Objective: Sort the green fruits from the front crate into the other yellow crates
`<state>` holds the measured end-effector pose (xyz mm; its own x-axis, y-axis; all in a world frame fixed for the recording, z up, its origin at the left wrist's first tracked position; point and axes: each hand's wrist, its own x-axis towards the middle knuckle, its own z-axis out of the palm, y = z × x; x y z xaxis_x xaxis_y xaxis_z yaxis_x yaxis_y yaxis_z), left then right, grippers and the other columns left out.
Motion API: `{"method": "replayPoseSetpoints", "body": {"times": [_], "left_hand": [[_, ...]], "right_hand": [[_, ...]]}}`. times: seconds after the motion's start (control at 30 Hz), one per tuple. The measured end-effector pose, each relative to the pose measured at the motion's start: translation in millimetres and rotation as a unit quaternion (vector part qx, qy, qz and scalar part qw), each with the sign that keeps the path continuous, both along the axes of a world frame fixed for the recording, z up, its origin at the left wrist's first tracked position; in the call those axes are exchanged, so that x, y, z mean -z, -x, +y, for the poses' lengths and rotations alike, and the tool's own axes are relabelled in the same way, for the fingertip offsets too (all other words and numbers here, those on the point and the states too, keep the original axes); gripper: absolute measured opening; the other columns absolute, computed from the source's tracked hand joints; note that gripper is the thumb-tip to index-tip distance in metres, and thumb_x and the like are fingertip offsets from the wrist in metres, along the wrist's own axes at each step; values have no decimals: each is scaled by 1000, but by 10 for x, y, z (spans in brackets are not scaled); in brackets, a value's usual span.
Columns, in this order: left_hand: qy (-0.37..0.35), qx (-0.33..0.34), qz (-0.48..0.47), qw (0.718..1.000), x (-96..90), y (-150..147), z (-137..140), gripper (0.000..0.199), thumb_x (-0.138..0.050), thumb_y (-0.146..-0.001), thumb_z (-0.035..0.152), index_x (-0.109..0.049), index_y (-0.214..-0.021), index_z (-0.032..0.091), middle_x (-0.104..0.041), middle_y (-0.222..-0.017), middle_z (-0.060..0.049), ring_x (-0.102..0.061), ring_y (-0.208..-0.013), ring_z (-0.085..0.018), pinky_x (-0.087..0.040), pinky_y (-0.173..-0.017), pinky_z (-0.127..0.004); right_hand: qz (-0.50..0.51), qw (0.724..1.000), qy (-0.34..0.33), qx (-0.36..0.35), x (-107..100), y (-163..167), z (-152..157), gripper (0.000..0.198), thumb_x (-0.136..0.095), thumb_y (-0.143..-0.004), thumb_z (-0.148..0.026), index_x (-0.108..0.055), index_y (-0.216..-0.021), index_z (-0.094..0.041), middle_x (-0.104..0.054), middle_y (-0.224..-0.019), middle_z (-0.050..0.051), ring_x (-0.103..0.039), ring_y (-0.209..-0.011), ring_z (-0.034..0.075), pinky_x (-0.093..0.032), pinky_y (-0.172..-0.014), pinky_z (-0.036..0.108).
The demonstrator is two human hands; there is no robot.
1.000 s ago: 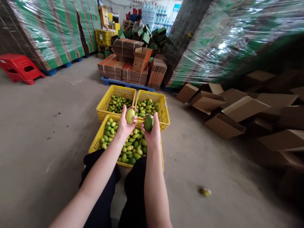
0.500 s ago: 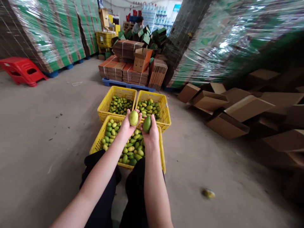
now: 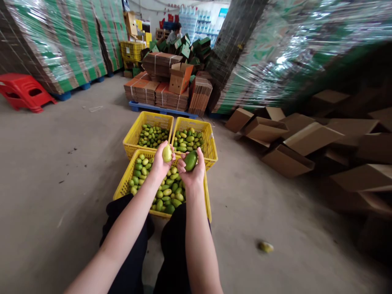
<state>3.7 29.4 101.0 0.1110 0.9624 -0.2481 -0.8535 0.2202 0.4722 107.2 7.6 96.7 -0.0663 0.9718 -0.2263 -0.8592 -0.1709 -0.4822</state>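
My left hand (image 3: pixel 159 162) is closed round a yellow-green mango (image 3: pixel 167 153), fingers wrapped on its right side. Beside it, my right hand (image 3: pixel 195 176) grips a darker green mango (image 3: pixel 191 161) between thumb and fingers. Both hands are held above the near yellow crate (image 3: pixel 121 184), which is full of green and yellowish mangoes (image 3: pixel 168 192) and partly hidden by my forearms. Behind it stand a far left yellow crate (image 3: pixel 130 141) and a far right yellow crate (image 3: pixel 210 143), each with smaller heaps of mangoes inside.
One mango (image 3: pixel 265 246) lies on the floor at lower right. Open cardboard boxes (image 3: pixel 288 160) are piled on the right. Flattened cartons (image 3: pixel 171 98) sit on a blue pallet ahead, with a person (image 3: pixel 174 33) behind. A red stool (image 3: pixel 26 92) stands at left, near wrapped pallets (image 3: pixel 70 45).
My hands have moved slightly apart. The left hand has turned and closed further round its mango, and the right has tilted its mango. The view has shifted slightly.
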Motion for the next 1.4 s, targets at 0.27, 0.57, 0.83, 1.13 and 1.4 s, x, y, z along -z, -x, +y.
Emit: {"method": "replayPoseSetpoints", "body": {"times": [0.27, 0.57, 0.83, 1.13, 1.4], "left_hand": [[7, 12, -46, 999, -43, 33, -21, 10, -62, -85, 23, -63, -82, 13, -61, -66, 1, -57, -53, -7, -41, -44, -14], [47, 47, -52, 996, -3, 16, 40, 26, -45, -95, 23, -66, -81, 14, -65, -68, -2, -56, -50, -8, -47, -49, -16], [29, 30, -56, 998, 43, 55, 25, 24, -48, -92, 22, -67, -80, 15, -66, -66, -1, -58, -49, -9, -48, -48, -19], [6, -42, -161, 986, 101, 71, 31, 25, -46, -87, 24, -70, -85, 18, -70, -70, -2, -71, -78, -17, -56, -74, -29], [-12, -29, -118, 993, 62, 50, -41, 21, -50, -84, 25, -68, -82, 16, -67, -69, -2, -64, -61, -12, -55, -67, -25]], "right_hand": [[-52, 994, 77, 64, 44, 46, 67, 35, -58, -86, -47, -54, -64, -20, -57, -53, -3, -48, -44, 10, -37, -38, 20], [-65, 997, 28, 20, 44, 63, 58, 32, -61, -86, -48, -60, -75, -18, -64, -65, -2, -54, -47, 8, -38, -38, 17], [-122, 987, -81, 69, -34, 113, 31, 24, -58, -76, -27, -63, -98, -23, -68, -69, -4, -44, -36, 7, -27, -30, 18], [52, 990, 8, 132, 95, 255, 132, 25, -56, -71, -23, -65, -94, -21, -73, -83, 0, -70, -80, 16, -56, -65, 25], [19, 994, -25, 108, 30, 209, -18, 13, -60, -75, -28, -64, -86, -23, -65, -73, -3, -54, -53, 7, -36, -38, 15]]}}
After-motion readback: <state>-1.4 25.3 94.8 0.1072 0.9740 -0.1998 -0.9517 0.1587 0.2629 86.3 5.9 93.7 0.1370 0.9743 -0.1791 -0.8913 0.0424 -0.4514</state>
